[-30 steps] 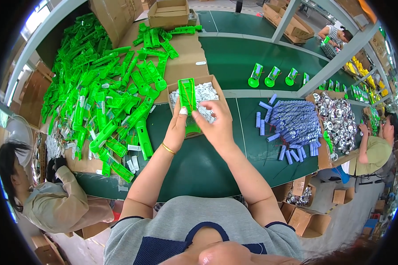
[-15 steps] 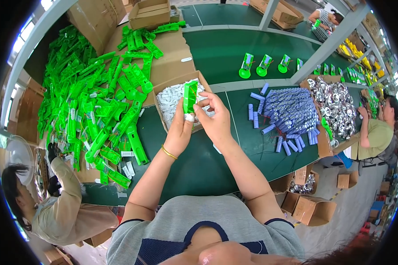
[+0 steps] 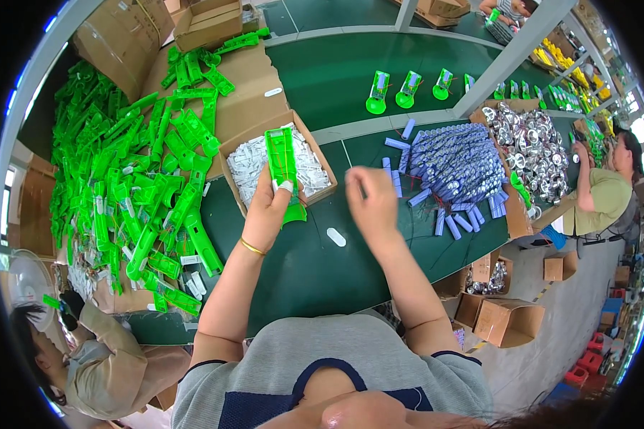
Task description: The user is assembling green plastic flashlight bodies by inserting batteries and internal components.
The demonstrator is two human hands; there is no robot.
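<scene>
My left hand (image 3: pixel 266 214) is closed around the lower part of a long green plastic housing (image 3: pixel 279 146), held upright with its hollow side toward me. Thin red wires run inside it. The thumb, with a white covering on its tip, presses on the housing. My right hand (image 3: pixel 373 207) is off the housing, over the green table between the box and the blue battery cells. Its fingers are loosely bent, slightly blurred, with a gap between thumb and forefinger; nothing shows in them. Behind the housing stands a cardboard box (image 3: pixel 325 191) of small white plastic pieces (image 3: pixel 247 168).
Green housings (image 3: pixel 122 171) lie heaped at the left. Blue cylindrical battery cells (image 3: pixel 454 161) are massed at the right, beside a box of shiny reflectors (image 3: pixel 533 157). A white oval piece (image 3: pixel 336 237) lies on the table (image 3: pixel 315 275). Co-workers sit left (image 3: pixel 114 365) and right (image 3: pixel 605 193).
My right hand has left the green housing and moved right toward the battery cells. My left hand has shifted left with the housing, now showing its hollow side. The white oval piece shows fully.
</scene>
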